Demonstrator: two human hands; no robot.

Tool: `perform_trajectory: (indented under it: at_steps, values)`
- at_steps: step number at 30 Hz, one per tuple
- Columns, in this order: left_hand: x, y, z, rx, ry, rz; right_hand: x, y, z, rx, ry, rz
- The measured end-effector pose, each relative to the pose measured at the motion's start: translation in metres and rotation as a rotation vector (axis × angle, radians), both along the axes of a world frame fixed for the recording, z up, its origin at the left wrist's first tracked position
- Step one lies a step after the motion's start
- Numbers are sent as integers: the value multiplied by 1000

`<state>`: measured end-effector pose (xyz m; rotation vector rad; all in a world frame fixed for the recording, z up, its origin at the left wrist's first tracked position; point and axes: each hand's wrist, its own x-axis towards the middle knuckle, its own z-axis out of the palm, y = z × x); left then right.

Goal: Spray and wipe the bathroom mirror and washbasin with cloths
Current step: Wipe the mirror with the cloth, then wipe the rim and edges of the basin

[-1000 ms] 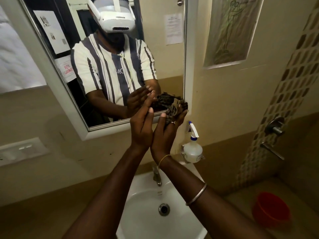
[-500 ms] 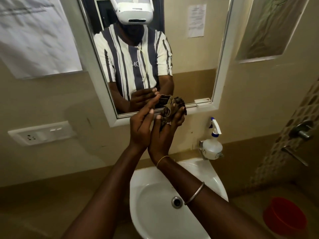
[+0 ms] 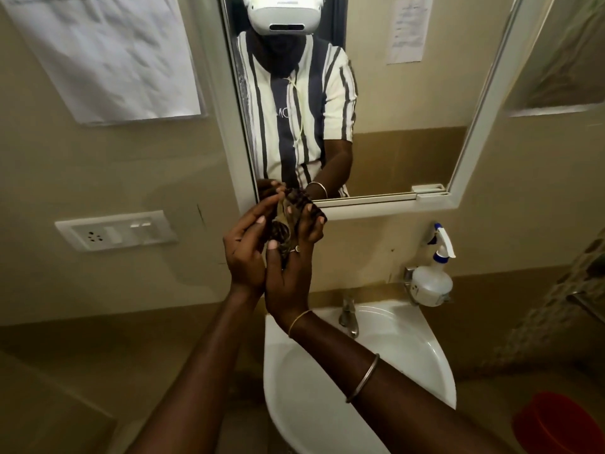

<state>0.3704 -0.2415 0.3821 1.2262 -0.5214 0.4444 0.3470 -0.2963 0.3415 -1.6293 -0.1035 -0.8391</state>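
A dark patterned cloth is bunched between my two hands, raised in front of the lower left corner of the mirror. My left hand presses against it from the left and my right hand cups it from the right, fingers curled over its top. The white washbasin sits below my forearms with a metal tap at its back. A white spray bottle with a blue-and-white trigger stands on the basin's back right corner.
A white switch and socket plate is on the wall to the left, under a large sheet of paper. A red bucket stands on the floor at the lower right. A wall tap juts out at the far right edge.
The view has swung so that the mirror and basin sit further right. My hands have come lower, from the mirror glass to its bottom frame, still bunching the cloth.
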Motion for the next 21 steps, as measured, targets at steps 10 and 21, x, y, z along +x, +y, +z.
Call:
perform_trajectory:
  at_steps: [10, 21]
  values:
    - [-18, 25, -28, -473, 170, -64, -11, 8, -21, -278, -61, 249]
    - [-38, 7, -146, -617, 689, 57, -39, -1, -125, 157, 536, 392]
